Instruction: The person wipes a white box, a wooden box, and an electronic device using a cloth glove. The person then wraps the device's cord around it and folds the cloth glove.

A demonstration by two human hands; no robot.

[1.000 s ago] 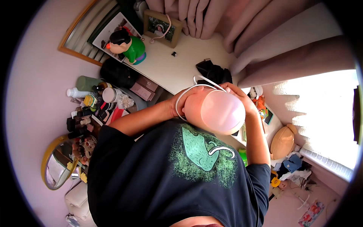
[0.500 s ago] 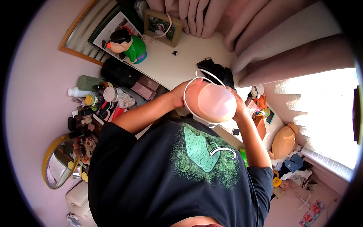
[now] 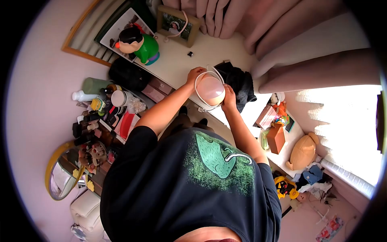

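Note:
Held out over the desk's front edge is a round, glossy, pinkish globe-like object [image 3: 210, 92] with white rings looping around it. I cannot tell its exact kind. My left hand [image 3: 196, 75] grips its upper left side, fingers partly hidden behind the ring. On the lower right side, my right hand [image 3: 229, 98] is closed against it. Just beyond, a black cloth item [image 3: 238, 82] lies crumpled on the white desk [image 3: 177, 62].
A figurine in green [image 3: 146, 48] and a picture frame [image 3: 178, 26] stand at the back left. Bottles and jars [image 3: 115, 103] crowd the left side near a round mirror [image 3: 62, 173]. On the right are an orange-brown box [image 3: 275, 138] and a tan cushion [image 3: 303, 151].
Both hands have carried the round object forward, away from my chest and slightly left. It now appears smaller, and my arms are more extended.

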